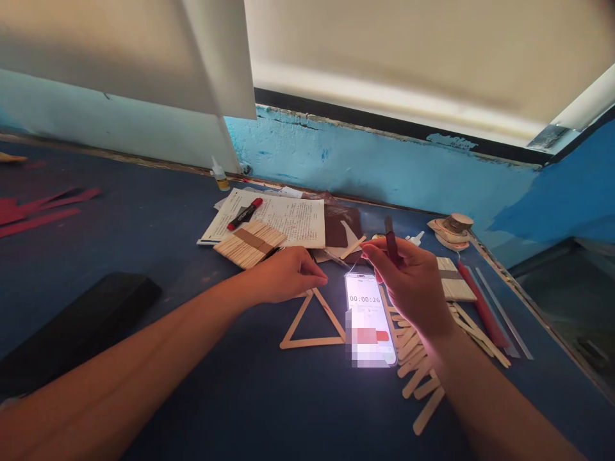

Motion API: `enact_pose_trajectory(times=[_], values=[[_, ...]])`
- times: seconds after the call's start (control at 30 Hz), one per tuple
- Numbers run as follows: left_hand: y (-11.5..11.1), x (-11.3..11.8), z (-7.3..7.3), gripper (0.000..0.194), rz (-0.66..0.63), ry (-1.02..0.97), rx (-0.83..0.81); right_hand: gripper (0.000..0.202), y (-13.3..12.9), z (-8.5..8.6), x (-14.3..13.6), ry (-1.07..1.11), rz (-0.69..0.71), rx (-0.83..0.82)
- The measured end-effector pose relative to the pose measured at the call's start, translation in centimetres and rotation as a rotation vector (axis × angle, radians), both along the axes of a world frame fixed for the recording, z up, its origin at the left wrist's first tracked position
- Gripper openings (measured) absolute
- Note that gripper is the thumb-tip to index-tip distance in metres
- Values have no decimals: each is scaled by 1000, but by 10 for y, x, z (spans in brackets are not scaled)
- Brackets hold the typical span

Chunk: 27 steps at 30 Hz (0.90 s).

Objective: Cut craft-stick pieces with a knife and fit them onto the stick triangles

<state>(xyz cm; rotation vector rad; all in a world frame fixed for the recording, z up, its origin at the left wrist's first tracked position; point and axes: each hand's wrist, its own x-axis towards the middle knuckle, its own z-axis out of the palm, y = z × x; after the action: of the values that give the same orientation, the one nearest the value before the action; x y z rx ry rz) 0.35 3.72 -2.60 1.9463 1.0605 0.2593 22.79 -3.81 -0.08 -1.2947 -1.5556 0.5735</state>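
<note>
My left hand hovers just above the top corner of a triangle made of wooden craft sticks. Its thumb and fingers are pressed together, and anything between them is hidden. My right hand is closed around a slim dark tool whose end sticks up past the fingers; its kind does not show. A thin pale strand seems to hang from these fingertips. Below lies a lit phone with a timer reading 00:00:26, touching or close to the triangle's right corner.
Loose craft sticks spread right of the phone. Bundled sticks and a marker rest on printed papers. A glue bottle stands by the wall. A black case and red strips lie left.
</note>
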Motion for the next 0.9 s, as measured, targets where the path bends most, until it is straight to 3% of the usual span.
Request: enact_pose_trajectory(times=[0.2, 0.73, 0.9], values=[[2, -1, -3, 35, 10, -14, 12, 18, 2, -5, 0, 20, -17, 8], [-4, 3, 7, 38, -2, 58, 38, 21, 3, -6, -2, 8, -13, 18], [-2, 4, 0, 31, 12, 70, 66, 21, 1, -6, -2, 4, -4, -1]])
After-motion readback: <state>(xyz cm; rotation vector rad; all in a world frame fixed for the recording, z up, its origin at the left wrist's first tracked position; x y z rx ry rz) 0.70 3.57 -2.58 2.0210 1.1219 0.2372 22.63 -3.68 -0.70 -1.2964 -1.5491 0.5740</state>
